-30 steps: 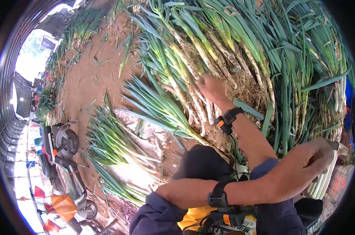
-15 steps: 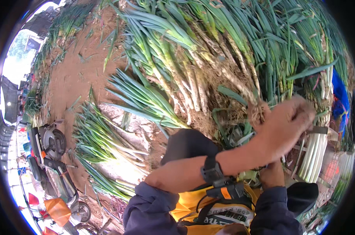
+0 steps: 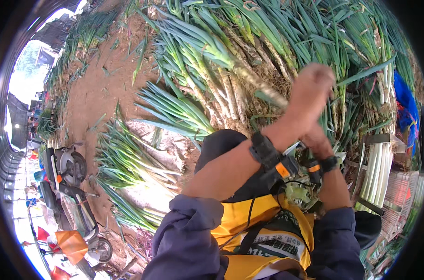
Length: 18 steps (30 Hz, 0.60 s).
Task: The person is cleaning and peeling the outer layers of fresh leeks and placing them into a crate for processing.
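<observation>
A long green onion (image 3: 256,80) slants down from the heap, its pale lower stalk running behind my left wrist. My right hand (image 3: 317,140) reaches up beneath the left forearm and grips the root end, its fingers partly hidden. Above it, my left hand (image 3: 314,86) is closed and blurred by motion; whatever it may pinch is too smeared to see. Unpeeled green onions (image 3: 230,95) with soil and roots lie just beyond my knee. Cleaned green onions (image 3: 142,161) with white stalks are spread at left on a pale sheet (image 3: 144,198).
On the right, a bundle of white stalks (image 3: 376,163) sits in a metal frame (image 3: 377,139), beside a wire crate (image 3: 399,200) and blue plastic (image 3: 404,100). More green onions (image 3: 333,37) are heaped at the back. Two-wheelers (image 3: 71,186) stand on bare soil at left.
My left hand has swung from the right up and leftward, now above the right hand. The right forearm has come into fuller view. The green onion's root end is now hidden.
</observation>
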Tool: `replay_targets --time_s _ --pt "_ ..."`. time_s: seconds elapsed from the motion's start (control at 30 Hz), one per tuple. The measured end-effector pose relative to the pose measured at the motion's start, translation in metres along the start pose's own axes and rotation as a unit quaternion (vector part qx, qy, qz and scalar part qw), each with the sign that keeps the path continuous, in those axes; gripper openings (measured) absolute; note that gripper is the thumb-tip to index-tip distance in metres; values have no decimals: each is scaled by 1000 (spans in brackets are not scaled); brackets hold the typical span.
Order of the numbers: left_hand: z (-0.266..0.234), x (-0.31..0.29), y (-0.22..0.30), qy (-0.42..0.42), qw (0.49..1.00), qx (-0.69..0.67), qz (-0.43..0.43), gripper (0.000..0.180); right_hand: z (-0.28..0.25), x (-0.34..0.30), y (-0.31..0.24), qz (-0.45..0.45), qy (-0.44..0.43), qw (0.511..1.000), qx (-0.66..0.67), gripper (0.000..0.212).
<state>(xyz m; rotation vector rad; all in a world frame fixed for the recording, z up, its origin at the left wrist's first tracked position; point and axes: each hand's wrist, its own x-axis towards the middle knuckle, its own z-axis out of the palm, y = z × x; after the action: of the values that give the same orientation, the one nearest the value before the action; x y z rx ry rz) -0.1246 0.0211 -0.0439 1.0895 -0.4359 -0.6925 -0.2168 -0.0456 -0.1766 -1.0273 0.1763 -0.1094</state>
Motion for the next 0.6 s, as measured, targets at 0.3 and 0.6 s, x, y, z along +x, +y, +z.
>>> replay_targets --time_s 0.3,0.6 --pt "-96 56 5 360 918 -143 -89 41 -18 -133 -148 -27 139 990 -21 40" --pt "-32 75 -21 65 962 -257 -61 42 -57 -199 -93 165 97 910 -368 41"
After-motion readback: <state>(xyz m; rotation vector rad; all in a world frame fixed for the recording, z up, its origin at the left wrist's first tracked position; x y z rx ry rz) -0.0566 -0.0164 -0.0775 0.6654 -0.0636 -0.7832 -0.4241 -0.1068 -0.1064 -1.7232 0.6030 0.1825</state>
